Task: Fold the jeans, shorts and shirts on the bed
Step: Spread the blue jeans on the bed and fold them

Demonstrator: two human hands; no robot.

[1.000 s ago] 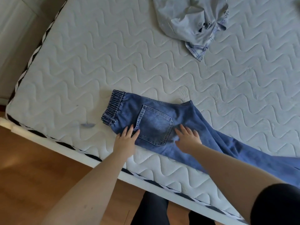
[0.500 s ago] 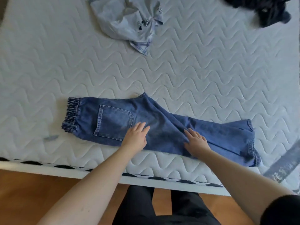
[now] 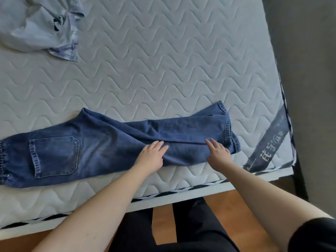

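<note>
Quilted white mattress (image 3: 163, 60) with a wavy stitch pattern fills most of the view, sitting on a bed whose near edge has a black-and-white striped trim, with wood floor below it. Over at the right corner of the mattress there's a dark brand ribbon (image 3: 269, 142) with light lettering running diagonally.

The jeans (image 3: 101, 148) are laid out lengthwise along the near edge of the bed, folded leg over leg, back pocket facing up on the left part and the elastic waistband right at the left edge of the frame. The leg hems end up near the right corner, just beside that ribbon.

Both hands are flat on the denim, nothing gripped. Left hand (image 3: 151, 157) has its fingers straight and together, palm down, pressing on the legs about midway along. Right hand (image 3: 217, 151) is also palm down with straight fingers, slightly spread, resting on the lower legs close to the hems. The two hands are near each other but apart.

Up in the far left corner there's a crumpled light blue shirt (image 3: 41, 24) in a heap, well apart from the jeans. Black trousers of the person show at the bottom.
</note>
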